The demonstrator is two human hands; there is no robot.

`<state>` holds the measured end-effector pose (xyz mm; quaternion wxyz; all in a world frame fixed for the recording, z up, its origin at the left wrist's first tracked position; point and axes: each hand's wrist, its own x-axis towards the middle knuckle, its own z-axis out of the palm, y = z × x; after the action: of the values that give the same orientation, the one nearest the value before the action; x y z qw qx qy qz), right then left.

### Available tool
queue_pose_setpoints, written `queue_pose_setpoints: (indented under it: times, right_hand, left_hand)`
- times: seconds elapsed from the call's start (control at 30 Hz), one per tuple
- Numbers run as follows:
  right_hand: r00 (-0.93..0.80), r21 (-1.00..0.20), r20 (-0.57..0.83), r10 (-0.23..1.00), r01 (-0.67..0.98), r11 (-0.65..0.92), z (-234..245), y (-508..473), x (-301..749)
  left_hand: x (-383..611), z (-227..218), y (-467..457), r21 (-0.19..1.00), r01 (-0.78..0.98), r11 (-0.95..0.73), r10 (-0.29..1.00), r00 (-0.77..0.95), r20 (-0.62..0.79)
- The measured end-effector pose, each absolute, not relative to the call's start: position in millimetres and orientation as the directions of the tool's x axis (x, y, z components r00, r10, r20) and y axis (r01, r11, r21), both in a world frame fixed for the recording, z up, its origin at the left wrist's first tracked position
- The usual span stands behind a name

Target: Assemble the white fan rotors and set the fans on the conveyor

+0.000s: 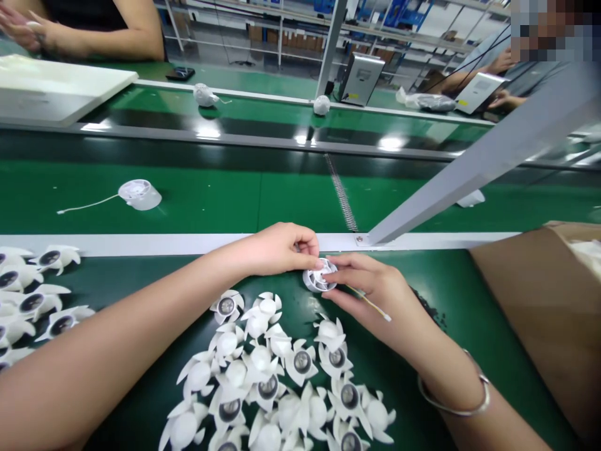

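Between my two hands is a small round white fan housing [320, 275], held just above the green table, with a thin wire [369, 302] and its white plug trailing to the right. My left hand [284, 248] pinches the housing's upper left side with thumb and fingers; part of its grip is hidden. On the other side, my right hand [370, 282] grips the rim, its fingertips reaching over the front. Below the hands lies a loose heap of white fan blades [300, 361], some showing dark round hubs. More fan blades [32, 304] lie at the left.
Behind a white rail [141, 244] runs a green conveyor belt [225, 200] carrying another white fan housing [141, 195]. A slanted grey post [451, 169] rises at right, near a cardboard box [530, 313]. Small black pieces [429, 308] lie by my right wrist. People sit across.
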<state>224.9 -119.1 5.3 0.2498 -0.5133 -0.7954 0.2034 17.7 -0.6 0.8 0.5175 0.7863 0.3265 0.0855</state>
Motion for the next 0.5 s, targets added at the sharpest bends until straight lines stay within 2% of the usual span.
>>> queue_pose_setpoints:
  times: [0.1,0.17,0.23,0.3,0.37,0.43,0.5]
  right_hand:
    - [-0.448,-0.599,0.167,0.878,0.661,0.451,8,-118,234]
    - [-0.473,-0.571,0.146,0.869,0.677,0.464,7,-117,238]
    - [-0.355,-0.492,0.175,0.918,0.776,0.394,5,-116,241]
    - [-0.149,-0.411,0.231,0.961,0.881,0.235,3,-115,244]
    - [0.015,-0.373,0.242,0.97,0.925,0.079,5,-116,249]
    - [0.056,-0.364,0.186,0.981,0.931,0.016,12,-122,257]
    - [-0.001,-0.362,0.061,0.998,0.932,0.023,19,-130,265]
  left_hand:
    - [14,6,-6,0.864,0.398,-0.309,0.589,0.793,-0.155]
    - [12,16,-11,0.884,0.317,-0.345,0.482,0.868,-0.124]
    - [11,28,-19,0.908,0.211,-0.363,0.325,0.941,-0.088]
    - [12,38,-29,0.91,0.124,-0.397,0.19,0.98,-0.051]
    - [15,42,-38,0.887,0.107,-0.449,0.107,0.992,-0.065]
    - [18,39,-46,0.847,0.134,-0.514,0.062,0.991,-0.119]
    - [21,33,-50,0.817,0.152,-0.555,0.039,0.987,-0.158]
